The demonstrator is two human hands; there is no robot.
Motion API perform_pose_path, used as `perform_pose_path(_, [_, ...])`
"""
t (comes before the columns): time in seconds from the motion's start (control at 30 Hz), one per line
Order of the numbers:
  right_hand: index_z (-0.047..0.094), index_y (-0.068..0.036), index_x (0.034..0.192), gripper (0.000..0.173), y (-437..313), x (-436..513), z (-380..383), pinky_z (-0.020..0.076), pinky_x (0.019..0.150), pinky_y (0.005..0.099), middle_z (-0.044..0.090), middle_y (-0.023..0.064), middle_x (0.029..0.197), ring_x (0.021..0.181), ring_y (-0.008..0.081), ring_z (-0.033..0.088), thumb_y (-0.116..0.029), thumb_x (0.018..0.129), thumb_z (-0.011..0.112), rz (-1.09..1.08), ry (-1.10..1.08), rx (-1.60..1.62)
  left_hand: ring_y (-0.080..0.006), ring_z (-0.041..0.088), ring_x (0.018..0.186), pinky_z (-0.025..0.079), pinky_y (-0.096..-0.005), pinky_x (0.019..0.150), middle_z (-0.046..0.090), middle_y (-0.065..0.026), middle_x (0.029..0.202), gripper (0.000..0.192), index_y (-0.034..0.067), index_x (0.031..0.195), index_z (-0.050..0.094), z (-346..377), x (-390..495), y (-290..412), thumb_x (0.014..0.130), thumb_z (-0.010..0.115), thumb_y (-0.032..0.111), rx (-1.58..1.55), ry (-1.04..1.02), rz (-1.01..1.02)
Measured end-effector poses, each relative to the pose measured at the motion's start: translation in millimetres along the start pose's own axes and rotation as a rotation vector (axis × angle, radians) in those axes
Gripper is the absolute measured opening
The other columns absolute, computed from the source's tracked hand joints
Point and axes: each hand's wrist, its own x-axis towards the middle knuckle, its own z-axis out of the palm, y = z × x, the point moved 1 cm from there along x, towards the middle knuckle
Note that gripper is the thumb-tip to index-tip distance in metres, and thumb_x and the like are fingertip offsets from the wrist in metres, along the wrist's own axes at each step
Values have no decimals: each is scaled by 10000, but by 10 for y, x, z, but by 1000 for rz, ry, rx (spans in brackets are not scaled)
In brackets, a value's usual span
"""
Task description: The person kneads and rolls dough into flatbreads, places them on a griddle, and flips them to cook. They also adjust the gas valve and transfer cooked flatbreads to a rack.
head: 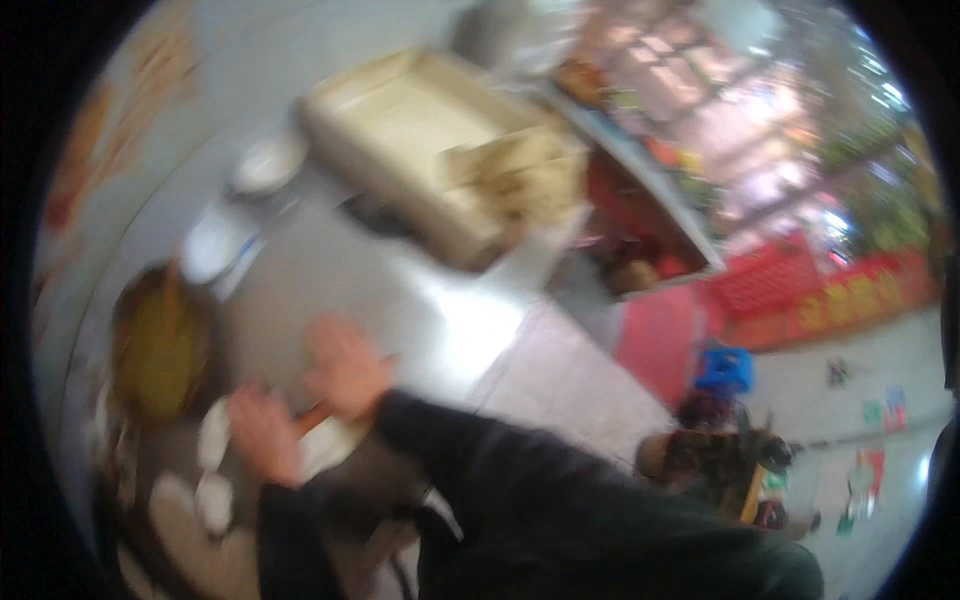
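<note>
My left hand (264, 435) and my right hand (347, 369) are both on a brown wooden rolling pin (311, 417), palms down with fingers stretched forward. The pin runs slantwise beneath them, one end showing past my right hand. A pale flat piece of dough (330, 444) shows between and behind the hands, partly covered by them. Left of my left hand lie two white dough pieces (213, 435), the second dough piece (215, 502) nearer my body. Blur hides the fine outline of the fingers.
On the metal worktop (281, 307) stand a dark bowl (161, 349) of yellowish contents with a stick in it, a white bowl (268, 161), a white container (217, 244) and a large beige box (375, 154) with crumpled cloth or paper (525, 176). Rightward are a blue stool (724, 370) and a person (701, 465).
</note>
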Motion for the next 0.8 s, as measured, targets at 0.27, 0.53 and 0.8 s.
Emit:
perform_pose_path(0.27, [527,24,1389,624,416,-1260,-243,405,1097,475,447,240,1543,1371,374,479,-335,904,683,-295,-109,181,-378,587,1252,447,-449,1078,627,-218,1357,366,-16,1384,579,42,-1155,-54,1058,540,146,222,74,82])
perform_pose_path(0.53, [661,-98,1039,188,273,-1410,-532,465,891,434,620,71,974,1006,282,611,-161,864,635,-267,-275,137,-339,626,1108,492,-403,989,672,-168,1171,167,-5,1090,708,-581,-764,434,967,651,93,-595,-224,70])
perform_pose_path(0.8, [712,-50,1138,314,101,-1247,-1026,515,852,429,716,95,998,947,306,691,-144,839,693,-356,-267,163,-407,583,1273,457,-481,1064,647,-230,1342,278,-11,1179,685,-391,-1328,603,967,672,168,-107,-352,202])
